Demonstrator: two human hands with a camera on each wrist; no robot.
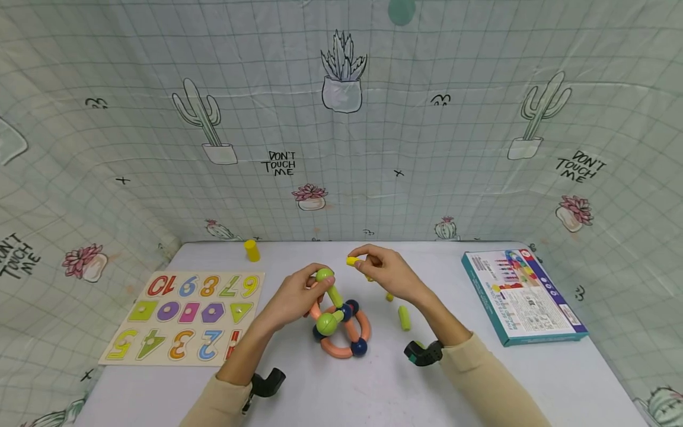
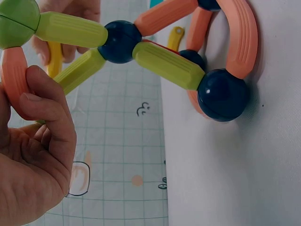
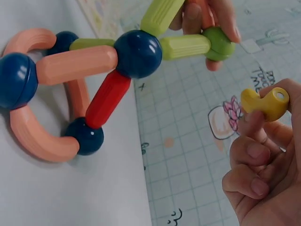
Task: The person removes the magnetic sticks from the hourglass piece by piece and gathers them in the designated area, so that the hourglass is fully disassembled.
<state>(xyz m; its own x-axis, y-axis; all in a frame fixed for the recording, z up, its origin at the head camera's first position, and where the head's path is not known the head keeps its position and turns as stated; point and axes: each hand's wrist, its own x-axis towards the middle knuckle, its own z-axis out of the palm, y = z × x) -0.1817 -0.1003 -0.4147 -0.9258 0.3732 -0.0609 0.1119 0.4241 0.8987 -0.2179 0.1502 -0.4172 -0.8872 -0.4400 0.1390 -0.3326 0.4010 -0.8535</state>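
Observation:
A magnetic ball-and-rod construction stands on the white table, with a ring of coral curved rods (image 1: 336,351) and dark blue balls (image 3: 138,54) at its base. Green rods (image 2: 70,30), a red rod (image 3: 108,100) and green balls (image 1: 326,324) rise above that ring. At its top, my left hand (image 1: 290,296) grips a coral rod (image 2: 15,80) just beside a green ball (image 3: 219,43). To the right of it and slightly apart, my right hand (image 1: 392,274) pinches a short, curved yellow piece (image 3: 265,103) between thumb and fingers.
A number-and-shape puzzle board (image 1: 184,320) lies at left, partly behind the left forearm. A yellow cylinder (image 1: 252,250) stands at the back left. A loose green rod (image 1: 404,318) and a small yellow piece (image 1: 389,296) lie below the right hand. A flat box (image 1: 525,296) is at right.

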